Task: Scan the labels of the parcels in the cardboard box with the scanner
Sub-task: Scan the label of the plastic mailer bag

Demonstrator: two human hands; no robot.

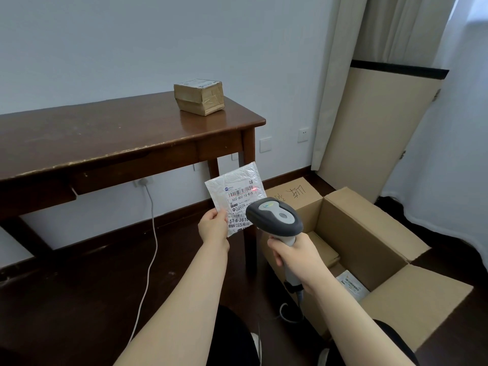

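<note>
1. Left hand (212, 228): pinches the lower left corner of the white mailer parcel (236, 184), with the thumb on the front face. The fingers behind it are hidden.
2. The parcel is held upright in the air, in front of the table leg and left of the cardboard box (369, 233). Its label (240, 200) faces the camera.
3. Right hand (295, 256): fingers curled tight round the scanner (274, 216) handle. Can't tell the trigger finger's position.
4. The scanner head is just in front of the label's lower right part and overlaps it in view. A red light spot (254, 189) sits at the right end of the top barcode.
5. The box is on the floor with its flaps open. Inside are a brown parcel (326, 250) and a white labelled parcel (352, 285).
6. A taped brown parcel (199, 96) sits on the table (105, 133), near its far right corner.
</note>
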